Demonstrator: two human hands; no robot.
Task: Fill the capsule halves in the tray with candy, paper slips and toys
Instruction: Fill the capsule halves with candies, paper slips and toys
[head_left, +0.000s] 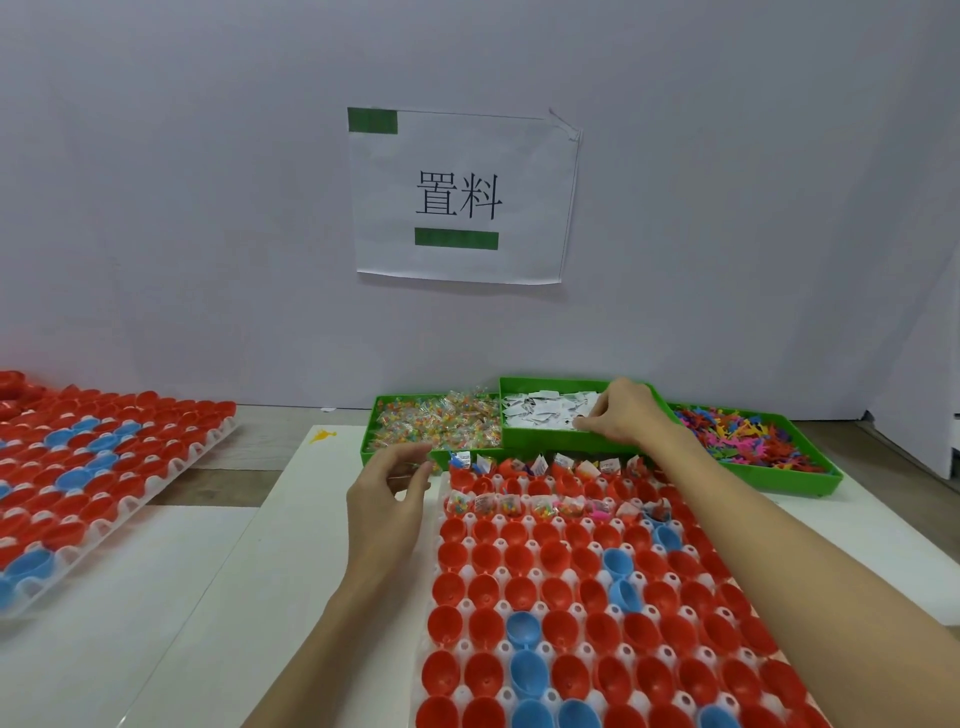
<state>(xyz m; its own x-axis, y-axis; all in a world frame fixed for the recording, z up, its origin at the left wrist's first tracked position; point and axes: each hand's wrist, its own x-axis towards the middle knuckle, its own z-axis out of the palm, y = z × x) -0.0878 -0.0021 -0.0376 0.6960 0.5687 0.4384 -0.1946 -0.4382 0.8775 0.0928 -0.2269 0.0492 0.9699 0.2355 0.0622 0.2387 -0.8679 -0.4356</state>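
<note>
A white tray (448, 608) before me holds rows of red and blue capsule halves (558, 592). Its far row carries paper slips and candy, the row behind that carries candy packets. Three green bins stand beyond it: candy (434, 421), paper slips (550, 410) and small colourful toys (748, 434). My right hand (621, 410) reaches into the slip bin and its fingertips pinch at the white slips. My left hand (389, 493) hovers at the tray's far left corner with fingers loosely curled, and something thin may lie between thumb and fingers.
A second tray (171, 462) of red and blue capsule halves lies at the left. A white wall with a taped paper sign (460, 195) rises just behind the bins. A small yellow toy (323, 435) lies on the white table surface (234, 597).
</note>
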